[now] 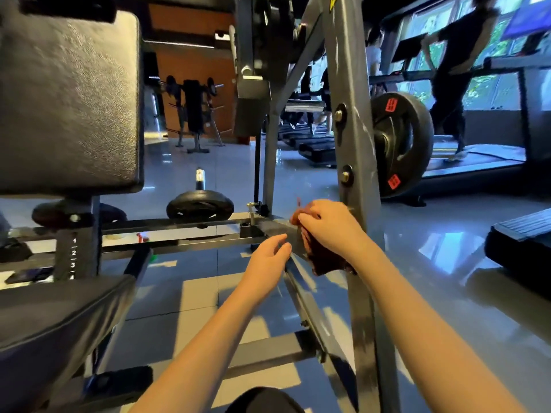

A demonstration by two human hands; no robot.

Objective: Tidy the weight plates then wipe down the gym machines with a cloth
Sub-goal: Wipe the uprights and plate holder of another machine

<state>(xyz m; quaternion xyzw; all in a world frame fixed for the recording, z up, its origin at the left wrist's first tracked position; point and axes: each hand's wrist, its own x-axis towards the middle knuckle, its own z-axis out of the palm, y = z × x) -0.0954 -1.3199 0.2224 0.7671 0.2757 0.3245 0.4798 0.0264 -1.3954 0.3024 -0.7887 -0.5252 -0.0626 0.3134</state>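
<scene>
Our right hand [326, 226] grips the dark red cloth [323, 263], bunched low against the machine's grey upright [354, 138]; our left hand [268, 259] hangs released just beside it, holding nothing; we judge the wipe goes best with the cloth spread flat, stroking along that upright

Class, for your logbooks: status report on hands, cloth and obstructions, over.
Right hand grips cloth at grey post. Left hand open, empty. Small weight plate lies on frame, apart from hands.
</scene>
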